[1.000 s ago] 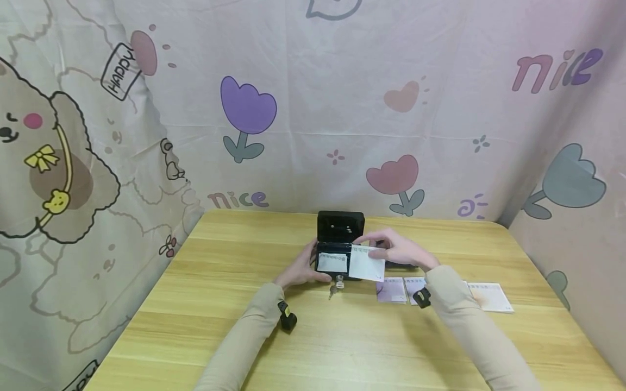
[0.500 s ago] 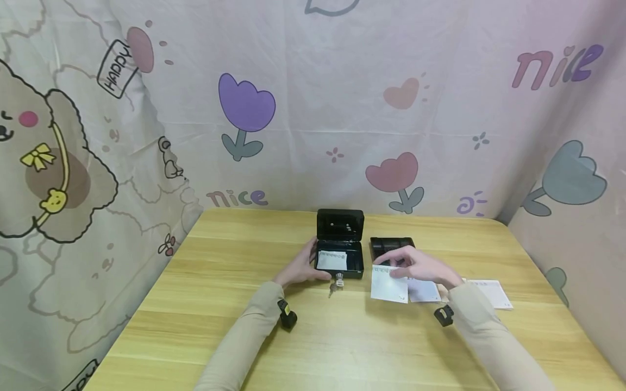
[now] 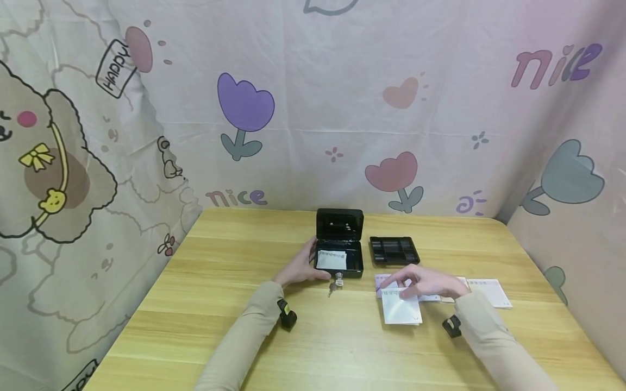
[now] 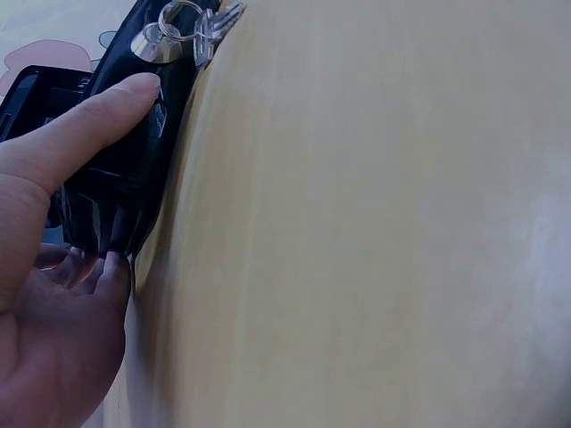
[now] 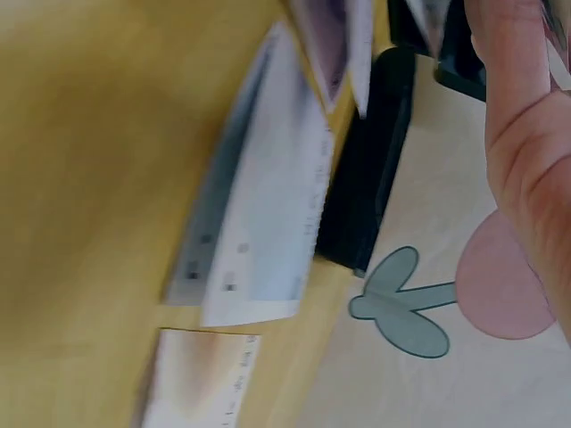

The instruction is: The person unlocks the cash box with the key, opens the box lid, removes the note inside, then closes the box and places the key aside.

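Note:
In the head view, my left hand [image 3: 299, 270] grips the left side of a small black cash box [image 3: 356, 260], whose lid stands up. In the left wrist view the thumb [image 4: 98, 125] lies along the front wall, and the other fingers curl at the side. A white slip of paper [image 3: 331, 260] lies inside the box on the left. Keys [image 3: 332, 289] hang from the front lock. My right hand [image 3: 425, 282] pinches a white square notepad [image 3: 401, 308] by its top edge, in front of a purple notepad [image 3: 380, 279].
A black compartment tray [image 3: 393, 251] sits right of the box. Along a row on the right lie a pale blue notepad [image 3: 430, 298], partly hidden by the right hand, and an orange-tinted white one [image 3: 491, 293]. A patterned cloth [image 3: 293, 108] hangs behind the table.
My right hand has carried the white notepad from over the box's right half to the right and nearer me. This uncovers the box interior and the tray. The left hand keeps its place.

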{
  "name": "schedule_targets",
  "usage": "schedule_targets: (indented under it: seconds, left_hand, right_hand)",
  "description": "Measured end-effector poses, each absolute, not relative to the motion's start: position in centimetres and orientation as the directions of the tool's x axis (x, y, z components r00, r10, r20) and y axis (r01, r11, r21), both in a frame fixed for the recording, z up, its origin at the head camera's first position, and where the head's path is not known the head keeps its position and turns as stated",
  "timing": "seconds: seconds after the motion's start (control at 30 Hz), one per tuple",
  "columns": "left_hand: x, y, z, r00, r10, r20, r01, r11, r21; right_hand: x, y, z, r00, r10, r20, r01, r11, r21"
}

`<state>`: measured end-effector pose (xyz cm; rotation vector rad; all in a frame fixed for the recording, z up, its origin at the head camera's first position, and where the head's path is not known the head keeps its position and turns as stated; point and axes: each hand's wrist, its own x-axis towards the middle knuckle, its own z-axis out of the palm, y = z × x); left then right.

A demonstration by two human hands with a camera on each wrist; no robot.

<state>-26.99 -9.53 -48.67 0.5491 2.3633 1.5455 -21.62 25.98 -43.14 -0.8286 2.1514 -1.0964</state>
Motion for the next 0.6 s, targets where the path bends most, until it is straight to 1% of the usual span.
schedule_targets:
  seconds: [0.1,0.17,0.33,0.6]
  left_hand:
    - [-27.0,-9.5,-48.7,-0.894,0.447,-0.022,0.156,0.357,0.921]
    - [-27.0,-9.5,-48.7,-0.893,0.449,-0.022,0.154,0.353,0.923]
    - [-27.1,-9.5,-48.7,-0.893,0.450,-0.021,0.154,0.350,0.924]
    - [-27.1,-9.4,-48.8,-0.899,0.438,-0.020,0.146,0.342,0.928]
  right_hand:
    - [-21.4,26.1,-43.7,-0.629,-0.748,-0.212,-0.285,0.475,-0.833]
    - [-21.3,26.1,-44.0,-0.633,-0.747,-0.204,-0.300,0.480,-0.825]
    - [-21.0,26.1,-44.6,-0.678,-0.712,-0.184,-0.313,0.506,-0.803]
    - [-20.4,26.0,-45.0,-0.710,-0.663,-0.236,-0.221,0.528,-0.820]
